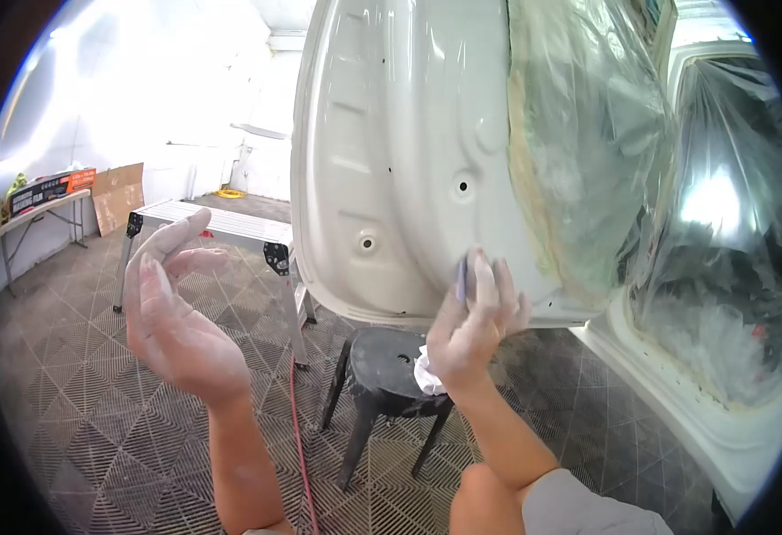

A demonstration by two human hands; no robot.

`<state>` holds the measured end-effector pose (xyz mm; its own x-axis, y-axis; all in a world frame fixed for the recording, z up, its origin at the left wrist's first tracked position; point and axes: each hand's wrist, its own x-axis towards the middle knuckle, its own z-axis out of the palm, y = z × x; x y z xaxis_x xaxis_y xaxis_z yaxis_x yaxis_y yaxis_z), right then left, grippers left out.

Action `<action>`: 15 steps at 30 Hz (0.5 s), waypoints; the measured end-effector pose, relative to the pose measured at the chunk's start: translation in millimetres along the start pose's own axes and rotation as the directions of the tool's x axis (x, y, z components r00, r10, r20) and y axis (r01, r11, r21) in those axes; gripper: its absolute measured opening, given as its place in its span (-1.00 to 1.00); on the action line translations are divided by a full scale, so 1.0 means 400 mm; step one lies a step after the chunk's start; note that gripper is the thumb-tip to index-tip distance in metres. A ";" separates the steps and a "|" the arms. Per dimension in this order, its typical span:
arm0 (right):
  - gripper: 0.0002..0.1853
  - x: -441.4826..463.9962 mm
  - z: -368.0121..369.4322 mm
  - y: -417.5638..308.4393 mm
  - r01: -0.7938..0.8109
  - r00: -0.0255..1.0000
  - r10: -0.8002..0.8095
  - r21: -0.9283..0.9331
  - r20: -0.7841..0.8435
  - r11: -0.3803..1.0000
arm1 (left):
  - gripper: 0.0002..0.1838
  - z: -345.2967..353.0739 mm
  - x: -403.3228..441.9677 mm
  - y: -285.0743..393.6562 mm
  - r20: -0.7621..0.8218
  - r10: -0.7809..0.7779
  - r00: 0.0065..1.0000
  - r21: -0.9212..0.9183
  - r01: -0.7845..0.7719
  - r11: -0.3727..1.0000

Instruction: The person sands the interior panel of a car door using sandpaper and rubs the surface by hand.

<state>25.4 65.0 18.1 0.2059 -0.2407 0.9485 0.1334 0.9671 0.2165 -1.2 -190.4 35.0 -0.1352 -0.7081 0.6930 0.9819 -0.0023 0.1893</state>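
Observation:
A white car panel (417,134) with round holes fills the upper middle, its right part covered by masking tape and clear plastic film (587,134). My right hand (477,325) is at the panel's lower edge, fingers bent around a thin grey-blue piece (461,279) against the panel. My left hand (181,312), dusted with white powder, is raised at the left, away from the panel, its fingers apart and nothing in them. Behind my right wrist a crumpled white cloth or paper (426,373) lies on a black stool (382,361).
A metal work platform (221,219) stands behind my left hand. A red hose (300,446) runs along the patterned floor. At the far left is a table (47,207) with boxes, beside a cardboard sheet (118,198). More plastic-covered bodywork (730,223) stands at the right.

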 end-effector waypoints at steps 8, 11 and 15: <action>-0.52 0.003 -0.005 0.059 0.207 0.975 -0.206 0.001 0.076 0.978 | -0.51 0.012 -0.012 -0.020 0.027 0.031 0.999 0.045 -0.032 0.998; -0.50 -0.040 -0.001 0.101 0.253 0.966 -0.249 -0.065 0.066 0.965 | -0.51 0.012 -0.006 -0.017 -0.004 0.019 1.000 -0.026 -0.019 0.999; -0.48 0.159 0.041 -0.010 0.287 0.949 -0.304 0.175 0.080 0.942 | -0.50 0.036 -0.016 -0.016 -0.051 0.031 0.998 0.005 -0.031 1.000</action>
<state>22.1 47.3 81.5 0.0772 -0.5159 0.8532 0.0151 0.8563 0.5163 -8.6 -175.7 39.4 -0.0980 -0.7427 0.6624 0.9849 0.0231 0.1716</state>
